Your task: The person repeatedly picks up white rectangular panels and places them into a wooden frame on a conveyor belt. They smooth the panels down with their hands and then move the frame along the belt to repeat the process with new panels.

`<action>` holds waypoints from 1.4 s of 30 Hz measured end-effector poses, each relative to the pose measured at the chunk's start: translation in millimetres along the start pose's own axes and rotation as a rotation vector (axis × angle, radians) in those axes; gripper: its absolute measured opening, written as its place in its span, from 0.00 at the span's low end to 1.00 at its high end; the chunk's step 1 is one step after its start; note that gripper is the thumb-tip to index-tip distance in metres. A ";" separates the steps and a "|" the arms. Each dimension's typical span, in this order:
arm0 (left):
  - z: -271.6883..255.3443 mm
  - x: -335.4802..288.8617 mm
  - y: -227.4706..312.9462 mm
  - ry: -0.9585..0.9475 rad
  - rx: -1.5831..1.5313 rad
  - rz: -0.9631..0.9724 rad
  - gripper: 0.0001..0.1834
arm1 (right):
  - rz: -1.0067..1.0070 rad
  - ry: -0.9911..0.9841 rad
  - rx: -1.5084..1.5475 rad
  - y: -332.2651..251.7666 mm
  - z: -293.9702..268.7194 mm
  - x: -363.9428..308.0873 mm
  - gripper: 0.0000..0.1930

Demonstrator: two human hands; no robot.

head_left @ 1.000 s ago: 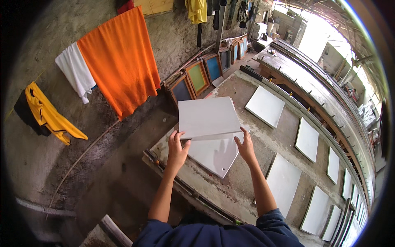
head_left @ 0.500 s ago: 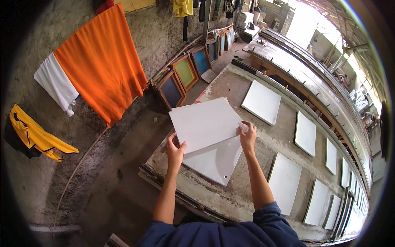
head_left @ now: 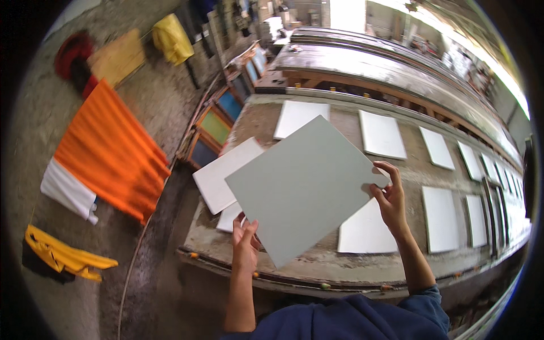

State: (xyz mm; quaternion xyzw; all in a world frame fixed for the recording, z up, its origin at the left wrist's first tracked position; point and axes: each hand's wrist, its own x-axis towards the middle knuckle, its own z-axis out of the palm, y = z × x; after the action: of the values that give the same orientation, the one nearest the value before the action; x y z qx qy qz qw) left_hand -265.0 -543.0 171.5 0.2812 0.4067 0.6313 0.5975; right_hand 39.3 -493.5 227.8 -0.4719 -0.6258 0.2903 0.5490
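i've one board between the hands, above the tabletop.
left on my feed, cloths hang along the wall; other boards lie left and right of mine; a second tabletop runs behind.

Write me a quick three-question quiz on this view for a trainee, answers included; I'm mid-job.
1. True or false: the left hand and the right hand both hold the grey panel.
2. What hangs beside the white cloth? (a) a pink cloth (b) an orange cloth (c) a green cloth
3. Fill in: the hand nearer the orange cloth is the ____ one.

Key: 1. True. 2. (b). 3. Left.
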 end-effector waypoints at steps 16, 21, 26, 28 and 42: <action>335.4 -173.8 -274.6 -0.755 0.122 -0.394 0.29 | 0.117 1.347 0.542 48.9 -377.5 -320.5 0.27; 409.0 -234.3 -328.5 -0.994 0.227 -0.411 0.32 | 0.155 1.346 0.736 37.4 -415.5 -382.1 0.26; 452.2 -259.1 -375.2 -0.969 0.239 -0.627 0.32 | 0.227 1.469 0.572 41.3 -440.6 -408.5 0.25; 466.2 -262.7 -391.7 -0.989 0.258 -0.658 0.32 | 0.251 1.483 0.561 48.1 -458.7 -420.1 0.24; 624.2 -300.4 -463.5 -0.954 0.308 -0.575 0.42 | 0.213 1.306 0.443 81.4 -675.0 -406.4 0.30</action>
State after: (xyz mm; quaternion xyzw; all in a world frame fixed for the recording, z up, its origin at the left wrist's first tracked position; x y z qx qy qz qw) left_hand 542.0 -748.2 136.1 0.4968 0.2396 0.1803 0.8144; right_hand 690.5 -936.2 142.4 -0.4853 -0.0439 0.1200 0.8649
